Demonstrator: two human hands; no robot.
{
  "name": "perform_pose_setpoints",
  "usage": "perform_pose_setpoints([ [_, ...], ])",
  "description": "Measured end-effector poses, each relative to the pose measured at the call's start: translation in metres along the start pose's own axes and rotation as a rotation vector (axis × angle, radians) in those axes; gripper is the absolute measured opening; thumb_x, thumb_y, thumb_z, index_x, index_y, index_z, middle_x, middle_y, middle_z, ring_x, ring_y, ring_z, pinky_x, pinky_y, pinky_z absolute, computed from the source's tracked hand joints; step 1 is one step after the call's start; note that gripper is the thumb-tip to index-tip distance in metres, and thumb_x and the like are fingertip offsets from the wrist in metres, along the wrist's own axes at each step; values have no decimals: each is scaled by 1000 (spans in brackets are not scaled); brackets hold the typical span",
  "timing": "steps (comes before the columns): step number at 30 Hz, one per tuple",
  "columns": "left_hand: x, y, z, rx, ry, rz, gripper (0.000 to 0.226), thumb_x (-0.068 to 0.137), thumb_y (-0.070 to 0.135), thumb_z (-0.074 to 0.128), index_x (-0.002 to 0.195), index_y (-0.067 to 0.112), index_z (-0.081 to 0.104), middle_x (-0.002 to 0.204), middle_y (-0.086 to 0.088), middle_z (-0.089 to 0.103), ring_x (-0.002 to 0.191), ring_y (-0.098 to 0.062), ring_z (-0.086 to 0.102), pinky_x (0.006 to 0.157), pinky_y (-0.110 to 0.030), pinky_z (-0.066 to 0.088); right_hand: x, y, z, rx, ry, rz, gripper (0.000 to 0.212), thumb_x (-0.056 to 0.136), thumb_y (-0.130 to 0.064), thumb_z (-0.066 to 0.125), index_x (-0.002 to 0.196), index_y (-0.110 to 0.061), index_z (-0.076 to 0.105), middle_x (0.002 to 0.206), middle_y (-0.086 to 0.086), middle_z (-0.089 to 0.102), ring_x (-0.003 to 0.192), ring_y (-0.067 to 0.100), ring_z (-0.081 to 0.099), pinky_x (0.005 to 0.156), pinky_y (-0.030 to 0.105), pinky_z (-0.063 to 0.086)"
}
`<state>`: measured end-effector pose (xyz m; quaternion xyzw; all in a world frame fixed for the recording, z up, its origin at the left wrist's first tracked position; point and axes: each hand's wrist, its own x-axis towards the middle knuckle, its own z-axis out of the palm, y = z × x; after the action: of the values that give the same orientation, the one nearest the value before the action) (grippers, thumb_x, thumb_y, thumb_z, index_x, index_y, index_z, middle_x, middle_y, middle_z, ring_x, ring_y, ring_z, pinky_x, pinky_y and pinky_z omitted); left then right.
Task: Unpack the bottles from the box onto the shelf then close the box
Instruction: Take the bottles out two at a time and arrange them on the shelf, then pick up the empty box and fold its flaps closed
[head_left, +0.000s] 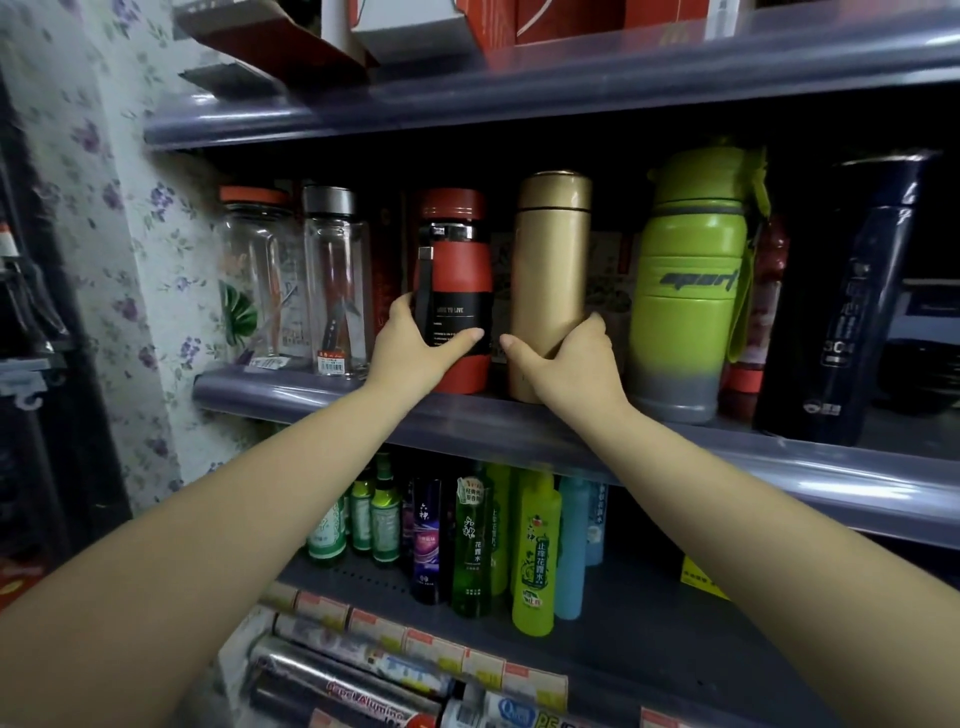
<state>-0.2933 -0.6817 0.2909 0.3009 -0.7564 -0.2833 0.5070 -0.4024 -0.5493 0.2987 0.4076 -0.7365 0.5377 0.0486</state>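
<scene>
On the middle shelf (322, 397) a red bottle (457, 249) with a black label and strap stands upright, and my left hand (415, 348) wraps around its lower part. Right beside it stands a gold flask (553, 249), held low down by my right hand (571, 364). Both bottles rest on the shelf near its front edge. No box is in view.
Two clear glass bottles (291, 280) stand to the left, a green sport bottle (693, 291) and a dark blue flask (852, 301) to the right. The upper shelf (519, 88) carries red and white cartons. Below are several small spray bottles (535, 551) and foil rolls (343, 675).
</scene>
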Motion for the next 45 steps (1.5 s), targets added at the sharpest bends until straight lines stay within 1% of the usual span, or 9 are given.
perform_pose_setpoints([
  [2, -1, 0, -2, 35, 4, 22, 103, 64, 56, 79, 144, 12, 32, 136, -7, 54, 125, -23, 53, 105, -43, 44, -6, -2, -4, 9, 34, -46, 104, 78, -49, 69, 146, 6, 11, 147, 24, 31, 136, 34, 32, 110, 37, 30],
  [6, -18, 4, -9, -17, 118, 97, 84, 80, 40, 74, 146, 11, 30, 149, -6, 41, 137, -17, 39, 112, -28, 32, -26, 0, -13, 78, 129, -233, 79, 88, -33, 61, 146, 0, 18, 150, 16, 28, 140, 22, 26, 110, 22, 19],
  [10, -56, -2, -26, -93, 183, 194, 52, 88, 26, 67, 134, 15, 45, 135, -1, 53, 125, -7, 51, 104, -17, 38, -54, 3, -12, 194, 170, -506, 51, 90, -21, 58, 135, -6, 39, 130, 3, 43, 121, 9, 40, 105, 20, 32],
  [15, -113, -39, -53, -85, 195, 123, 41, 91, 17, 64, 130, 20, 52, 129, 4, 59, 122, -4, 54, 104, -24, 43, -89, 9, 18, 305, -17, -643, 38, 92, -21, 56, 128, -11, 49, 126, -2, 51, 120, 6, 46, 103, 22, 38],
  [23, -245, -129, -117, 220, 338, -162, 40, 88, 28, 61, 126, 31, 52, 123, 7, 60, 115, 2, 58, 94, -13, 47, -159, 33, 111, 648, -576, -412, 34, 91, -31, 53, 125, -24, 52, 125, -4, 57, 118, 3, 53, 96, 18, 45],
  [27, -338, -167, -136, 445, 412, -363, 39, 90, 19, 65, 128, 16, 57, 120, 7, 61, 108, -6, 60, 93, -13, 47, -219, 46, 151, 760, -859, -317, 33, 93, -28, 54, 125, -24, 52, 126, -6, 58, 119, 3, 54, 98, 24, 46],
  [33, -474, -203, -142, 536, 575, -673, 39, 89, 19, 67, 126, 13, 57, 116, 4, 59, 109, -8, 58, 97, -26, 48, -325, 70, 190, 818, -1187, -229, 31, 93, -26, 55, 122, -34, 52, 122, -16, 59, 116, -5, 54, 97, 15, 44],
  [40, -598, -242, -127, 494, 658, -983, 46, 91, 24, 63, 135, 17, 51, 127, 8, 54, 115, -7, 55, 102, -32, 48, -432, 139, 226, 670, -1418, -50, 36, 92, -24, 55, 117, -48, 46, 126, -15, 56, 120, -1, 51, 103, 25, 42],
  [45, -677, -292, -102, 522, 598, -1110, 46, 93, 27, 60, 137, 16, 50, 131, 2, 55, 118, -10, 54, 103, -35, 48, -497, 219, 266, 514, -1484, 14, 34, 93, -25, 52, 127, -27, 50, 128, -6, 56, 121, 7, 51, 104, 31, 43],
])
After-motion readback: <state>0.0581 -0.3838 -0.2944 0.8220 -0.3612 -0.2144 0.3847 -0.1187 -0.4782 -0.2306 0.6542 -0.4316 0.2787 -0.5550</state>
